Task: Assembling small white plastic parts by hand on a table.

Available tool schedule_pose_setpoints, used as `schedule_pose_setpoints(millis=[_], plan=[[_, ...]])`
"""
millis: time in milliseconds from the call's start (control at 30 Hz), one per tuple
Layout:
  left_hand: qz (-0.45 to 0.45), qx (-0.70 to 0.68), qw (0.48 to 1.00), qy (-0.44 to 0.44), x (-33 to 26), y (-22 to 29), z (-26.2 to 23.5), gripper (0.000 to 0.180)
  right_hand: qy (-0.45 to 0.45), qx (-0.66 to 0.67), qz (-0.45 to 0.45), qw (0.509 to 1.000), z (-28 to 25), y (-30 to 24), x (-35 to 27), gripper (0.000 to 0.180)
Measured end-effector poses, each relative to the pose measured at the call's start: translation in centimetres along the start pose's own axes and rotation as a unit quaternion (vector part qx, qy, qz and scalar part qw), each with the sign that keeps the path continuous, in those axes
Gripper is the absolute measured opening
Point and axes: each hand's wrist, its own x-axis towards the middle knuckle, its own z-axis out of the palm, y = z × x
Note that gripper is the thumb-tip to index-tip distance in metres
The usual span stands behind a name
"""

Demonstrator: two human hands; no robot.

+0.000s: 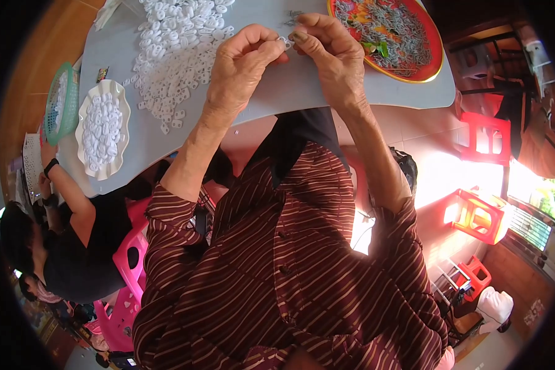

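Above the table's near edge, my left hand [243,65] pinches a small white plastic piece [285,42] between thumb and fingertips. Close beside it, my right hand [338,58] has its thumb pressed to a finger; what lies in that pinch is too small to make out. A few grey metal bits [293,16] lie on the table just beyond my fingers. To the left spreads a heap of white oval plastic pieces [182,31], with smaller flat white pieces [172,83] nearer me. A red tray [439,65] of thin grey metal pieces, perhaps screws, stands at the right.
A scalloped white dish [124,126] of white ovals sits on the grey table [259,98] at the left. Beyond it, a co-worker's arm [74,191] reaches toward a green basket [71,102]. A pink chair [126,265] and red stools [484,216] stand around.
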Motion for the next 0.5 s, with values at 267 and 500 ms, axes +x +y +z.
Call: schedule_pose_setpoints(millis=[267, 500], plan=[[0.035, 0.010, 0.999, 0.011, 0.0, -0.7, 0.2, 0.010, -0.015, -0.015, -0.005, 1.000, 0.1, 0.1, 0.0, 0.023], [0.062, 0.043, 0.997, 0.023, -0.3, -1.4, 0.1, 0.009, -0.017, -0.015, -0.012, 1.000, 0.4, 0.1, -0.1, 0.021]])
